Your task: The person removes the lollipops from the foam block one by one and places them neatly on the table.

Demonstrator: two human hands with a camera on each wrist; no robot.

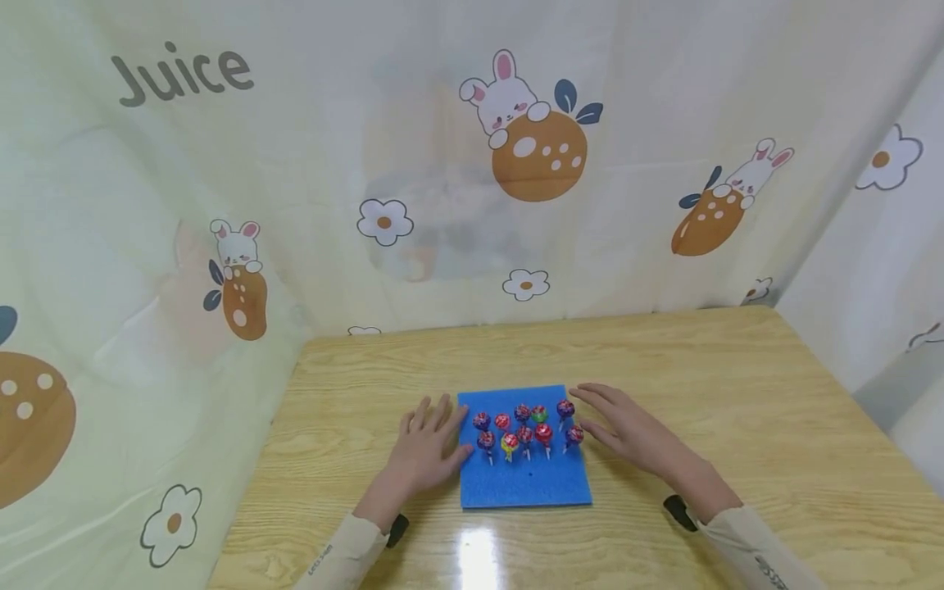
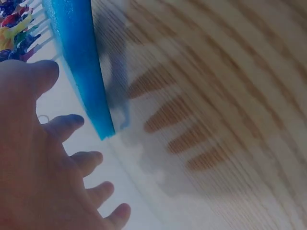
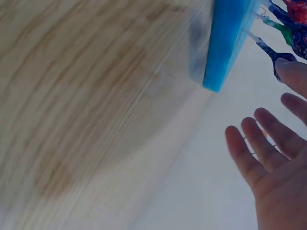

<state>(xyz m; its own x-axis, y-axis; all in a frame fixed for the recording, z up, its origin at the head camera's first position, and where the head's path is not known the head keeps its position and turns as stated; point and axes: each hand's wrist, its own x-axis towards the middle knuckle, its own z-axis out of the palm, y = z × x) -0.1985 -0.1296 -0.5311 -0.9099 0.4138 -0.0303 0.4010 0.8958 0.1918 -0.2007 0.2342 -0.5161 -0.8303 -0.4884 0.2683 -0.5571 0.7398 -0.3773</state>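
Observation:
A blue foam board lies on the wooden table, with several wrapped lollipops standing in it by their white sticks, in two rough rows. Their wrappers are red, purple, green and yellow. At the board's left edge is my left hand, fingers spread, the thumb and index tips overlapping the edge in the head view. Beside the right edge, my right hand has its fingers extended, close to the rightmost purple lollipops. In the right wrist view its thumb overlaps a dark lollipop wrapper. Neither hand grips anything.
The wooden table extends around the board on every side. A pale curtain printed with rabbits, fruit and flowers hangs behind the table and along its left and right sides. A bright light reflection shows on the tabletop in front of the board.

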